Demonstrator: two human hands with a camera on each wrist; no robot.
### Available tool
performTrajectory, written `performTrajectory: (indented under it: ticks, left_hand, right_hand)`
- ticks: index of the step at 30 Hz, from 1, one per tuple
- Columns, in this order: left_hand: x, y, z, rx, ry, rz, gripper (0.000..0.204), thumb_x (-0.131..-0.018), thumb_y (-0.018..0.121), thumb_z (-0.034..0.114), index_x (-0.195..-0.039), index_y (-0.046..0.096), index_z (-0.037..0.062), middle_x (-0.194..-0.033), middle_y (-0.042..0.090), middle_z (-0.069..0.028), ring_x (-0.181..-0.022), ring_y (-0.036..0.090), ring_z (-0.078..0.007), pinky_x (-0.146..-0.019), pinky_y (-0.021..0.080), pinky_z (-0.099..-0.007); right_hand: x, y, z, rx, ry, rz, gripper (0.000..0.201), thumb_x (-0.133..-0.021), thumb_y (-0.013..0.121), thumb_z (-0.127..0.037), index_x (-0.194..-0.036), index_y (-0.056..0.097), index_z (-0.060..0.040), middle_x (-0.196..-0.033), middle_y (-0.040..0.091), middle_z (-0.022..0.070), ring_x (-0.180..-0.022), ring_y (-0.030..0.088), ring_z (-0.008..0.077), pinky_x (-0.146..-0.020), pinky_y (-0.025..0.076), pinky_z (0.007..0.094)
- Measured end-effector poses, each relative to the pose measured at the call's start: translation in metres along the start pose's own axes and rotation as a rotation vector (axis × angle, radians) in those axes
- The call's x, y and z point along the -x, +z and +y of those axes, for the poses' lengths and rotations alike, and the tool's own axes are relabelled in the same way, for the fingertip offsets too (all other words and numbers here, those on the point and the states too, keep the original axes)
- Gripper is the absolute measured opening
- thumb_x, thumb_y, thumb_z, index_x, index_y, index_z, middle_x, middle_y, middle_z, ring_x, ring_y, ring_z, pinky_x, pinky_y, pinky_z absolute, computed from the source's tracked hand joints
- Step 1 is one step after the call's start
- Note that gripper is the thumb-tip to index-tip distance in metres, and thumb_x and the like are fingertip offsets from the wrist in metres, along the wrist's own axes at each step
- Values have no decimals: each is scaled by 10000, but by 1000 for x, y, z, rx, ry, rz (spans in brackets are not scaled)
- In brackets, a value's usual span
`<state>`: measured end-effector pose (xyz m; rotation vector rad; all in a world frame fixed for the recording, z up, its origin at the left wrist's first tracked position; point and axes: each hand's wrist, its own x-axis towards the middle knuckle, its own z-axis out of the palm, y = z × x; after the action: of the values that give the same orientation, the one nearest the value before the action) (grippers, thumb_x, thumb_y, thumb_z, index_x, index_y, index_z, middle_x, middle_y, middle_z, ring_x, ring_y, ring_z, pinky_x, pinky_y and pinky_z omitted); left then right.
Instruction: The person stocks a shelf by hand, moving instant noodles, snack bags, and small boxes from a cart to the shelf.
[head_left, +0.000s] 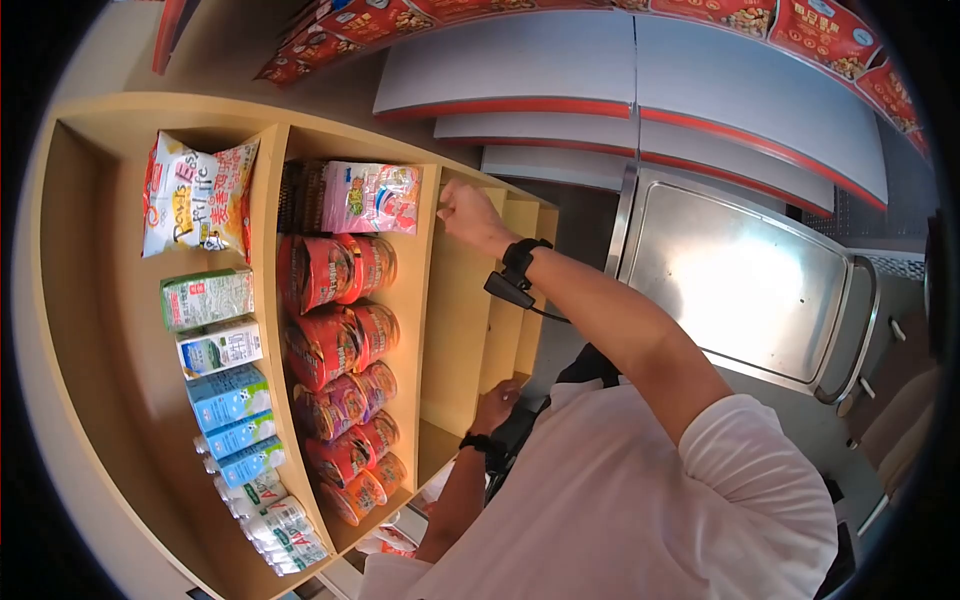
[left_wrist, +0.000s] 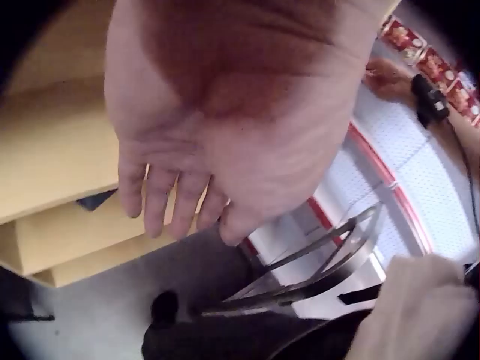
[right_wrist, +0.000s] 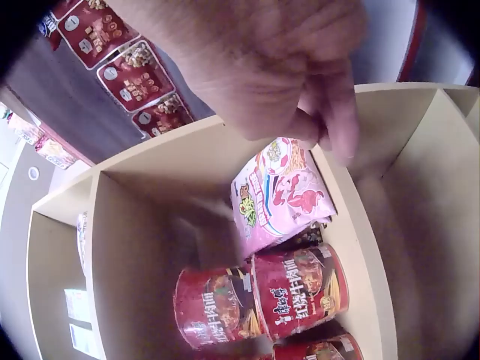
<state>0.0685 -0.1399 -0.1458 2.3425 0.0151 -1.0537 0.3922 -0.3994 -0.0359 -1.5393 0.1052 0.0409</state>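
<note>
My right hand [head_left: 470, 217] is at the front edge of a wooden shelf board, near a pink snack bag [head_left: 370, 198]. Seen from the right wrist, the fingers [right_wrist: 341, 124] hang loosely bent beside the bag's top corner [right_wrist: 281, 154], overlapping the board's edge, with nothing visible in them. Red instant noodle tubs [right_wrist: 300, 289] stand in the same compartment beside the bag. Lower down, my left hand [head_left: 497, 405] hangs near the shelf unit's lower part. Its palm [left_wrist: 232, 127] faces the left wrist camera, fingers relaxed and holding nothing.
The neighbouring shelf holds a chip bag [head_left: 200, 195], cartons [head_left: 235, 410] and white bottles [head_left: 280, 525]. A steel cart [head_left: 740, 270] with a handle stands beside me. Red snack packs [head_left: 820, 40] line a rack with grey shelves [head_left: 510, 70].
</note>
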Motion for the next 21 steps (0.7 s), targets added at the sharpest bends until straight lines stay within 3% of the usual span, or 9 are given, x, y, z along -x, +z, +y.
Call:
performTrajectory:
  ticks: [3,5,8,12,14,15,17,19,21]
  left_hand:
    - [22,46,-69,139,-79,29,284,-1011,562,143,-1245,615,-9,-1176,702,-96,-1001,686,-182,-830,538,-290]
    - [43,71,-99,745,-293,-167,187,-998,554,199,-1062,690,86,-929,676,3,-789,648,-97,-639,460,-223]
    - [75,83,-55,492,-238,7,160,-997,554,195,-960,688,115,-905,665,11,-767,623,-48,-591,414,-202]
    - [77,94,-56,514,-331,7,180,-1008,541,191,-961,687,97,-907,668,3,-755,620,-61,-587,439,-221]
    - [68,96,-65,188,-17,-21,210,-1020,521,191,-985,675,52,-927,679,-10,-811,639,-105,-652,484,-260]
    - [63,89,-60,194,-15,-18,210,-1020,521,191,-985,675,52,-927,679,-10,-811,639,-105,-652,484,-260]
    - [37,66,-43,334,-18,132,238,-1046,513,181,-1017,672,6,-967,696,-31,-920,655,-140,-776,518,-295]
    - [18,20,32,532,58,443,216,-1053,532,146,-1041,681,-10,-991,706,-48,-1000,645,-144,-875,506,-299]
    - [4,-43,103,576,163,532,193,-1042,556,93,-1169,662,-9,-1087,686,-56,-997,634,-141,-903,498,-288]
  right_hand:
    - [-1,7,1,56,-85,38,170,-817,603,35,-987,606,38,-814,713,186,-776,722,309,-723,551,397]
    - [1,12,-1,76,-114,50,156,-813,602,38,-969,612,31,-841,719,181,-818,710,352,-760,550,402]
    - [5,13,-10,78,-93,29,160,-818,629,18,-978,618,21,-890,719,196,-853,710,360,-777,548,415]
    - [6,24,-7,67,-137,54,197,-821,659,-4,-1013,614,6,-913,708,204,-895,696,390,-792,541,451]
    - [6,27,-8,149,-207,110,243,-824,679,-13,-1055,606,-5,-958,697,207,-923,675,423,-815,530,482]
    - [6,25,-11,153,-210,106,243,-824,679,-13,-1055,606,-5,-958,697,207,-923,675,423,-815,530,482]
    - [3,22,-18,168,-275,58,235,-846,639,-13,-1074,585,-9,-1109,626,253,-957,642,466,-862,522,504]
    - [-3,24,-20,208,-292,65,256,-840,649,-1,-1088,587,-10,-1120,628,242,-990,636,458,-864,518,503]
    - [-7,26,-22,243,-303,69,277,-834,659,11,-1102,589,-11,-1130,629,231,-1024,630,449,-867,514,503]
